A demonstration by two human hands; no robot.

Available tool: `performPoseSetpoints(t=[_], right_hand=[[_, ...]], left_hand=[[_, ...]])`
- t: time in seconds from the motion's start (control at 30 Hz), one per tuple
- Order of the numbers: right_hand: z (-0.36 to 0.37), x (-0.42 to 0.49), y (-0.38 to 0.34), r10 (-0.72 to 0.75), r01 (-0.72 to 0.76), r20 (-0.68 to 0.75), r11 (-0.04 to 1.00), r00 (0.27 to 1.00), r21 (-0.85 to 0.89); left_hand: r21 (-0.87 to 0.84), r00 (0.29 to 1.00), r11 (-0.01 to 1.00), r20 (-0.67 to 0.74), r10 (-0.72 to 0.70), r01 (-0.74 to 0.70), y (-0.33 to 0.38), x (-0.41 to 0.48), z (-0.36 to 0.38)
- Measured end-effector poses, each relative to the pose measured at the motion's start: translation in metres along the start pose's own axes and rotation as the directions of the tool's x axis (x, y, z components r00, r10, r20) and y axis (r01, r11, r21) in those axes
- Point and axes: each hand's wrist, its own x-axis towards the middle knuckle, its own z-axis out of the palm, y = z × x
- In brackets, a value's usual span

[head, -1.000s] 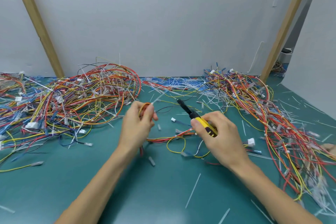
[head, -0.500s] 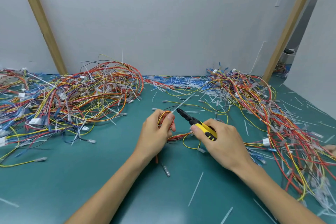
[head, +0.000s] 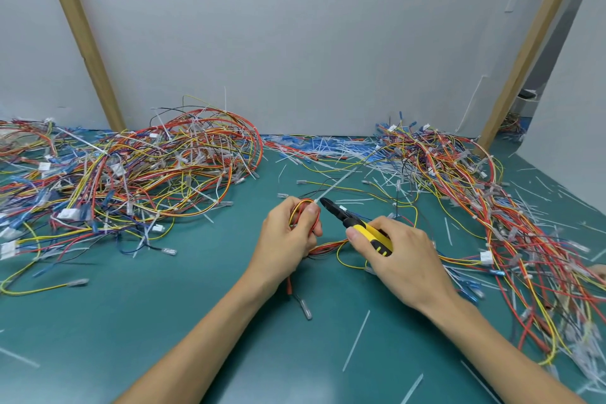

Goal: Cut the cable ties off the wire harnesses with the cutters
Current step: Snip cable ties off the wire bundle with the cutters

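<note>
Yellow cutters (head: 357,226) just beside gripped harness (head: 329,247).

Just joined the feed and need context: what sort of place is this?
Probably a workshop bench for wire-harness rework: a green mat heaped with harness piles, strewn with cut cable ties, and yellow-handled cutters in the right hand.
</note>
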Motion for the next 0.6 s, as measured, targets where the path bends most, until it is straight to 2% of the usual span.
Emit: performPoseSetpoints(t=[0.1,0.3,0.47,0.6], right_hand=[[0.0003,0.0006,-0.0009,-0.002,0.002,-0.009,1.0,1.0,0.023],[0.0024,0.0004,-0.0004,-0.018,0.018,-0.001,1.0,1.0,0.0],[0.002,0.0013,0.0009,-0.048,0.047,0.032,0.999,0.998,0.023],[0.001,0.0013,-0.0018,-0.088,0.086,0.053,0.996,0.995,0.032]], left_hand=[[0.079,0.999,0.996,0.01,0.031,-0.032,-0.0015,-0.0011,0.0029],[0.062,0.999,0.997,0.014,0.045,-0.045,-0.0029,-0.001,0.0038],[0.008,0.999,0.999,0.018,0.04,-0.04,-0.0045,-0.001,0.0046],[-0.124,1.0,0.992,0.015,0.019,-0.017,-0.0061,-0.0008,0.0048]])
